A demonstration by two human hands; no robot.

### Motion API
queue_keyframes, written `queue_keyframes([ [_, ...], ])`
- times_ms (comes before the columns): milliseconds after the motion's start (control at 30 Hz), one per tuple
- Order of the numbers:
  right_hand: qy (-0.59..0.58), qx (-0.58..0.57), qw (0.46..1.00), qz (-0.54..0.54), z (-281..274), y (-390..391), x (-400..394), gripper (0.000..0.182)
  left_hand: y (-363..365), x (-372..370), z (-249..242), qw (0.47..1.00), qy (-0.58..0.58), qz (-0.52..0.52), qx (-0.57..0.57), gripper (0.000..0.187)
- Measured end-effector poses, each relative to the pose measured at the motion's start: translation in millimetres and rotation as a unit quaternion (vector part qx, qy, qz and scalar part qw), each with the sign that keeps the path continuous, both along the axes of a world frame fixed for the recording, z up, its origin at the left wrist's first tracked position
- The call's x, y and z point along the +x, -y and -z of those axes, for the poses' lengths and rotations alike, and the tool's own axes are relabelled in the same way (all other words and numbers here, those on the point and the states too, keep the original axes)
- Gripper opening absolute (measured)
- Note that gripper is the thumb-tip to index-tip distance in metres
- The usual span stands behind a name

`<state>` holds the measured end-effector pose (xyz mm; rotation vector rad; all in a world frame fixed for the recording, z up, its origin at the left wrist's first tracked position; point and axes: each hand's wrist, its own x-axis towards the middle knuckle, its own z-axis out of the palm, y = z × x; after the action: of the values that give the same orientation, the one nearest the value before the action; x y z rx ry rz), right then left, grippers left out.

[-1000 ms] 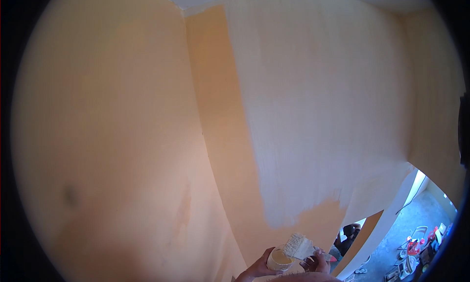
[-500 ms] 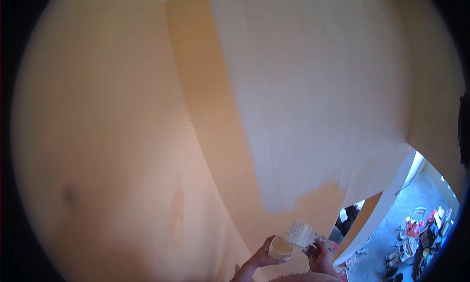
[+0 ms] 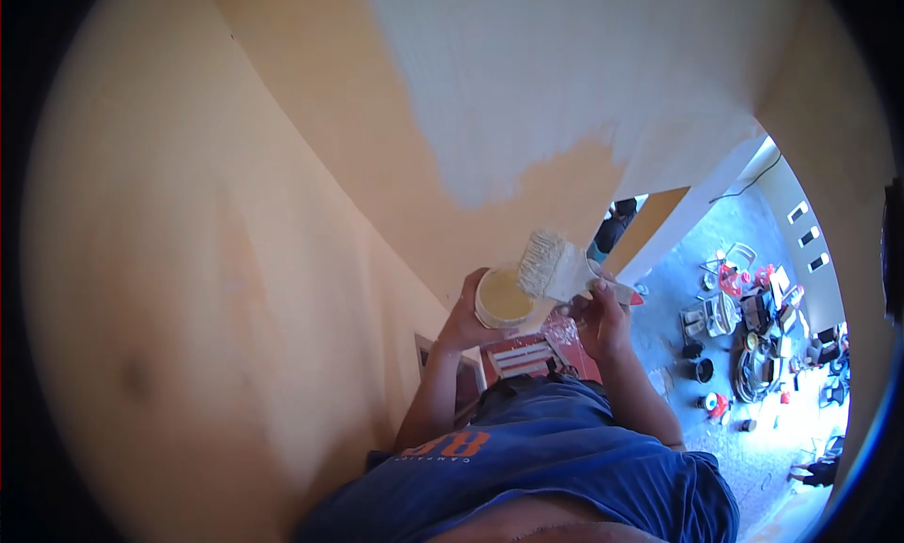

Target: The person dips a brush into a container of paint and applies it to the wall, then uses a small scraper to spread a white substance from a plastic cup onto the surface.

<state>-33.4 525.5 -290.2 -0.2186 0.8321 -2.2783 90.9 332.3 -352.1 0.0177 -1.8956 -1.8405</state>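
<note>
The person's left hand [image 3: 460,319] has its grip clamped around a round whitish tub [image 3: 492,323] of pale yellow liquid. The right hand's [image 3: 605,328] grip is clamped on a wide, white-coated, red-tipped brush [image 3: 569,275], bristles at the tub's rim, before a peach wall [image 3: 556,171] partly coated whitish.

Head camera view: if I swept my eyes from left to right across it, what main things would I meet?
Orange-toned wall → left hand → tub → brush bristles → right hand → black bucket → small wall openings.
</note>
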Motion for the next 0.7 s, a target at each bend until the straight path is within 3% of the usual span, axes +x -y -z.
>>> queue_keyframes([
  [700, -0.078, 0.015, 0.997, 0.004, 3, -7, -3, 0.040, 0, -11, 4, 0.999, 0.009, -0.007, -0.050, 0.101],
])
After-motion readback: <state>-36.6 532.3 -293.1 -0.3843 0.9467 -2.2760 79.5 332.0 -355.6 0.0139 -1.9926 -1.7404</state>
